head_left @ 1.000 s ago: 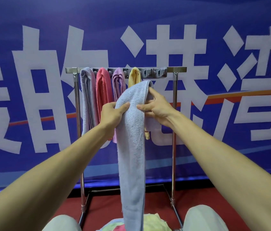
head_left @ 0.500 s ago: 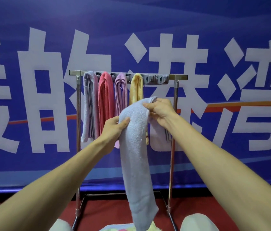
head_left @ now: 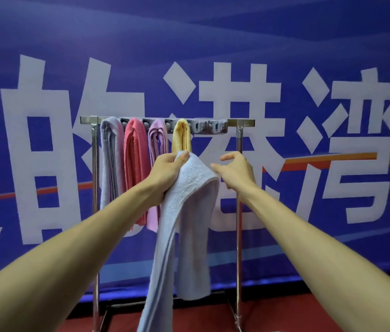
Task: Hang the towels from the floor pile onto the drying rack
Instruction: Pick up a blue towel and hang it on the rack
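We hold a pale blue terry towel (head_left: 184, 212) folded over our left hand (head_left: 167, 173), its fold pinched between thumb and fingers (head_left: 182, 156), both tails hanging down below them toward the red floor (head_left: 285, 317). Our right hand (head_left: 237, 172) hovers just beside the fold, its fingers (head_left: 216, 167) spread and touching nothing. Above our fingers runs the steel drying rack (head_left: 239, 212) with its grey slotted clip bar (head_left: 209, 127); a lavender towel (head_left: 111, 164), a pink towel (head_left: 135, 168), a lilac towel (head_left: 156, 144) and a yellow towel (head_left: 181, 136) hang there, the yellow one directly above our left fingers. The free slots lie above and between our hands. With one hand gripping, the longer tail may drag the towel off. Lifting blind, we may also nudge the yellow towel loose, or miss the narrow slot.
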